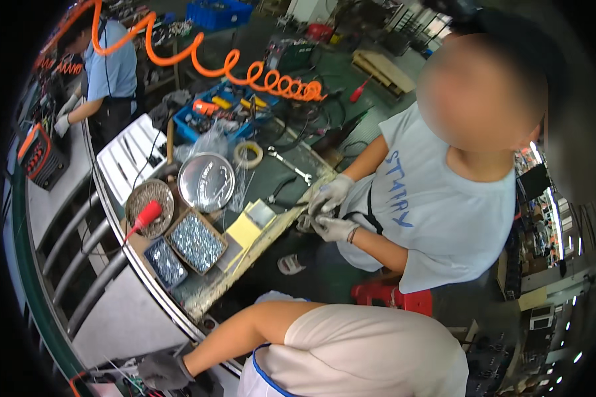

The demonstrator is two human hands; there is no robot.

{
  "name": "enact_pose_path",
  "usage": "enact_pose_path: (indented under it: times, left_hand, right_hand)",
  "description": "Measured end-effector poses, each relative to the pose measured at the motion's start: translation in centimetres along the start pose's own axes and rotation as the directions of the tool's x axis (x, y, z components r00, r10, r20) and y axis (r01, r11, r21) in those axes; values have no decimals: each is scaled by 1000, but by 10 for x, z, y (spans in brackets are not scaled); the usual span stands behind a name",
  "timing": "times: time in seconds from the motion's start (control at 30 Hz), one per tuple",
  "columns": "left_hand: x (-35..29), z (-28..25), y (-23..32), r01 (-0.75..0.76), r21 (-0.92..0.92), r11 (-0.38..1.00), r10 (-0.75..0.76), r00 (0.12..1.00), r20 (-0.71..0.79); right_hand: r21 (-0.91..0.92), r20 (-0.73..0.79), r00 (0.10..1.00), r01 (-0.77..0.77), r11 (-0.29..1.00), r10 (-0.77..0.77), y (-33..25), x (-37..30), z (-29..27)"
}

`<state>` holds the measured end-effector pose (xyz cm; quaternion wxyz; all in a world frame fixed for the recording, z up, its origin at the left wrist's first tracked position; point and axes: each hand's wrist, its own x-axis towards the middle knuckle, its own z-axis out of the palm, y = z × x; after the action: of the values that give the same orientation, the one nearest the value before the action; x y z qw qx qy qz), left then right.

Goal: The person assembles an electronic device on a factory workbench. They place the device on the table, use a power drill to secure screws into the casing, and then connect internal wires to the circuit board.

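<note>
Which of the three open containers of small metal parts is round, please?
The pan beneath the red-handled tool has a circular rim; the brown box and smaller blue box are rectangular.

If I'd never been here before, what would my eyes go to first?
Probably the bright orange coiled hose, looping across the top left and middle of the picture. Next might be the big person in a light blue T-shirt on the right, pale-gloved hands close together. Then the shiny red tool handle at lower left, just above and left of a heap of silvery metal pieces.
</note>
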<state>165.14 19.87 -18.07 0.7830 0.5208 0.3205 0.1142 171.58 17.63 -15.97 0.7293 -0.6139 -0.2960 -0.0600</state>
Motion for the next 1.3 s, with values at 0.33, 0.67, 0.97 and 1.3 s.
enact_pose_path:
  times: [0.33, 0.67, 0.97, 1.3]
  left_hand:
    - [4, 9, 3, -1, 47, 999, -1, 999, 49]
    - [2, 12, 10, -63, 111, 992, 50, 991, 121]
    - [1, 17, 19, -119, 180, 976, 88, 982, 168]
    - [-3, 18, 24, -156, 269, 951, 87, 964, 251]
  right_hand:
    - [147, 100, 995, -38, 988, 24, -21, -8, 1]
    - [90, 90, 995, -39, 995, 31, -31, -13, 0]
    - [-20, 71, 997, 10, 1000, -8, -28, -25, 9]
    - [-91, 10, 994, 107, 990, -106, -37, -39, 13]
